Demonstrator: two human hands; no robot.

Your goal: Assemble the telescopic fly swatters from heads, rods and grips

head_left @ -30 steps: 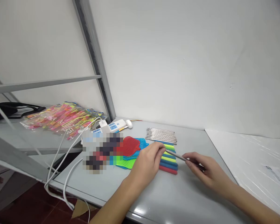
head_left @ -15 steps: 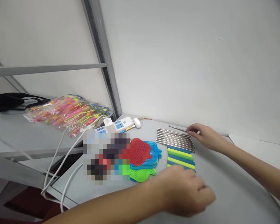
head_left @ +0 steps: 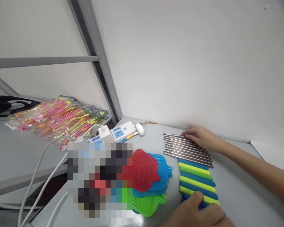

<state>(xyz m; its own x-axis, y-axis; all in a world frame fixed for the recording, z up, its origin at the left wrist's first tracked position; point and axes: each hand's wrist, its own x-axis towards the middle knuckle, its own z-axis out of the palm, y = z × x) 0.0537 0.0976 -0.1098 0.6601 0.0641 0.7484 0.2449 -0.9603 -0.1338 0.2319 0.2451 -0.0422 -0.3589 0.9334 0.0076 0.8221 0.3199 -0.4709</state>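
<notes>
Thin silvery metal rods (head_left: 186,148) lie side by side near the wall. My right hand (head_left: 198,137) rests at the back of this row, fingers closed on the rearmost rod. In front of the rods is a row of blue, yellow and green tubes (head_left: 196,179), pointed at their right ends. My left hand (head_left: 201,212) is at the near end of that row, with thumb and forefinger closed about a dark blue tube; its lower part is cut off by the frame. Red, blue and green perforated fly swatter heads (head_left: 144,170) are stacked to the left.
A white power strip (head_left: 123,130) with a plugged-in charger and a white rounded device (head_left: 139,129) lies at the back. White cables (head_left: 46,186) hang at left. Colourful bagged items (head_left: 61,116) lie on the side shelf. A pixelated patch hides part of the table.
My right hand has brought the separate rod against the row. My left hand has lowered to the near tubes. The view has shifted, bringing the table closer.
</notes>
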